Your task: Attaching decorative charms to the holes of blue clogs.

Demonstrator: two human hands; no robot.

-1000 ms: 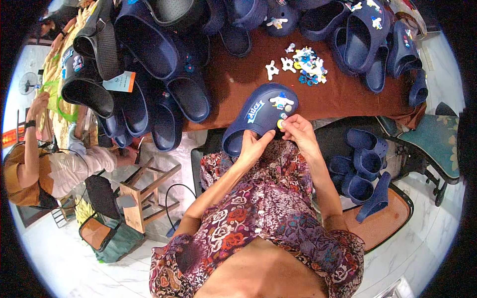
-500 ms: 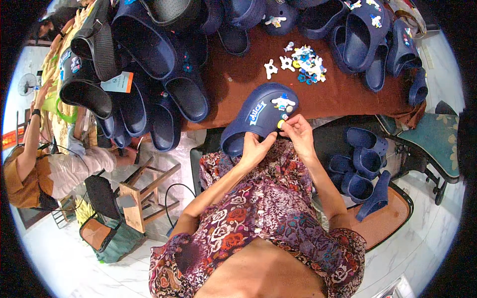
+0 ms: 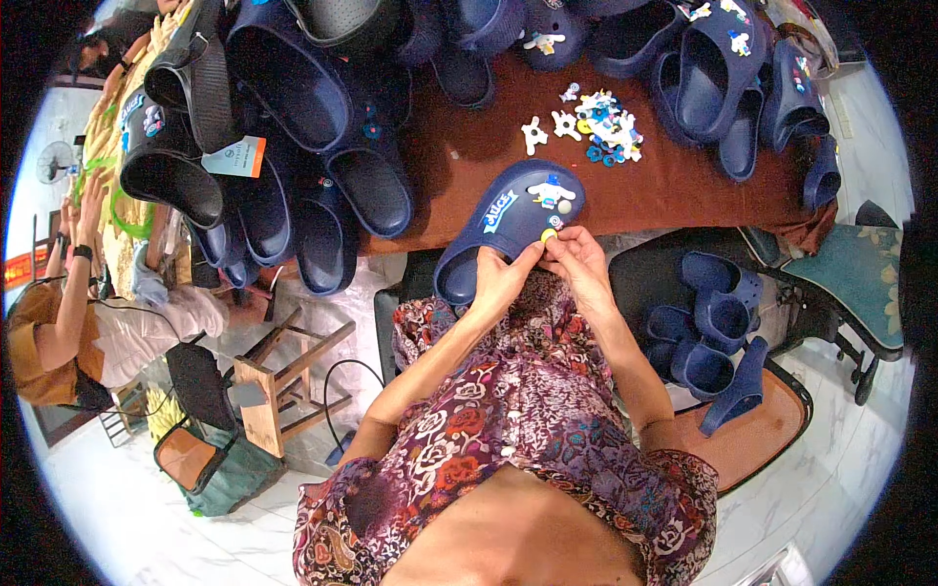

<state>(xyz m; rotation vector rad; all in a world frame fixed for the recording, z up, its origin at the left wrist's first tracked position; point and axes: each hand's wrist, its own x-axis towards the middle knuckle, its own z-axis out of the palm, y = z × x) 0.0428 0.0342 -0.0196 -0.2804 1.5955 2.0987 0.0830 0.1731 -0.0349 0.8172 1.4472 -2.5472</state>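
A dark blue clog rests near my lap at the table's front edge, its toe pointing up and right. My left hand grips it, fingers inside the foot opening and thumb along its right side. My right hand is closed in a pinch on a small yellow shoe charm against the clog's right side, touching the left thumb. On the clog's upper sit a light blue lettered charm, a white character charm and small round charms near it. The fingertips of my left hand are hidden inside the clog.
A pile of loose charms lies on the brown-covered table. Dark clogs crowd its left, back and right. More blue clogs lie on seats at my right. A wooden stool and another person's arm are at the left.
My left thumb has moved up and right to the yellow charm, meeting my right fingers. My right hand has shifted slightly left, and the clog has turned a little.
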